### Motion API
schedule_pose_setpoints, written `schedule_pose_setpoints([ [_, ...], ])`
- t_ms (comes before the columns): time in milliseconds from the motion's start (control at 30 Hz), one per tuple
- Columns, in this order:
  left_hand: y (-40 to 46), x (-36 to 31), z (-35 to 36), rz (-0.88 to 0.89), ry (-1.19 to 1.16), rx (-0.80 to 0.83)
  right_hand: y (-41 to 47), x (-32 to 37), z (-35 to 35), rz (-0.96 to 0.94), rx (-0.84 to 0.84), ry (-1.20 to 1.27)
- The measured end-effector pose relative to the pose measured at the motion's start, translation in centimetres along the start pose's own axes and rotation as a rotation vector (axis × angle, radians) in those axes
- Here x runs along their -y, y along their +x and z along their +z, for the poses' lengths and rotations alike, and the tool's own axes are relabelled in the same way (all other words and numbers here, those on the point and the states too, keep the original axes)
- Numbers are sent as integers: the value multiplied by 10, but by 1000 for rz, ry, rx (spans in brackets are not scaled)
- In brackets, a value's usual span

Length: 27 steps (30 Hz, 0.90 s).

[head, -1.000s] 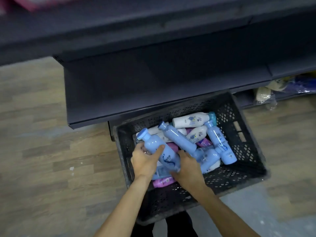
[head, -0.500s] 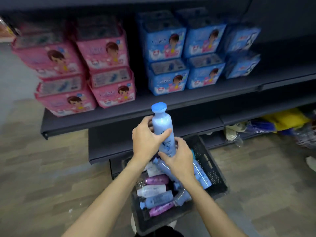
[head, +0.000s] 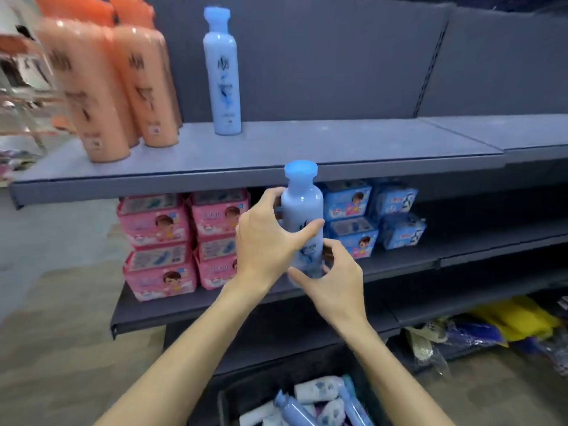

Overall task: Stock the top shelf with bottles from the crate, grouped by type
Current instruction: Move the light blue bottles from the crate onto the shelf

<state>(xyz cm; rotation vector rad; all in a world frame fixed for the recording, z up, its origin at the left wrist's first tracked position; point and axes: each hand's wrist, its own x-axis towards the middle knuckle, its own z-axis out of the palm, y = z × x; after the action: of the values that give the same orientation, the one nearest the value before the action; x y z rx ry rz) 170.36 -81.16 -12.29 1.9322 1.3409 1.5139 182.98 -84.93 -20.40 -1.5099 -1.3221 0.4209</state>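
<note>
I hold a light blue bottle upright in front of the top shelf's front edge. My left hand grips its body from the left, thumb across the label. My right hand curls round its base from below. One matching blue bottle stands on the top shelf, right of several orange bottles. The black crate sits at the bottom, holding several blue, white and purple bottles.
The top shelf is bare to the right of the blue bottle. The shelf below carries stacked pink packs and blue packs. Bagged yellow and blue goods lie on the lowest shelf at right. The floor is wood-patterned.
Both hands lifted the blue bottle out of the crate and up to the top shelf's edge. My view rose from the crate to the shelves.
</note>
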Motion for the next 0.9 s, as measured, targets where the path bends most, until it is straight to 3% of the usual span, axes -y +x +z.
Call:
schedule_pose_setpoints([
  [200, 67, -69, -49, 143, -50, -180, 63, 97, -19, -176, -64, 24],
  [400, 124, -75, -81, 96, 110, -203, 113, 162, -3, -256, -30, 45],
  [667, 173, -46, -94, -56, 241, -196, 153, 181, 43, -176, 145, 4],
  [900, 194, -20, -78, -82, 296, -168, 177, 172, 64, -147, 175, -99],
])
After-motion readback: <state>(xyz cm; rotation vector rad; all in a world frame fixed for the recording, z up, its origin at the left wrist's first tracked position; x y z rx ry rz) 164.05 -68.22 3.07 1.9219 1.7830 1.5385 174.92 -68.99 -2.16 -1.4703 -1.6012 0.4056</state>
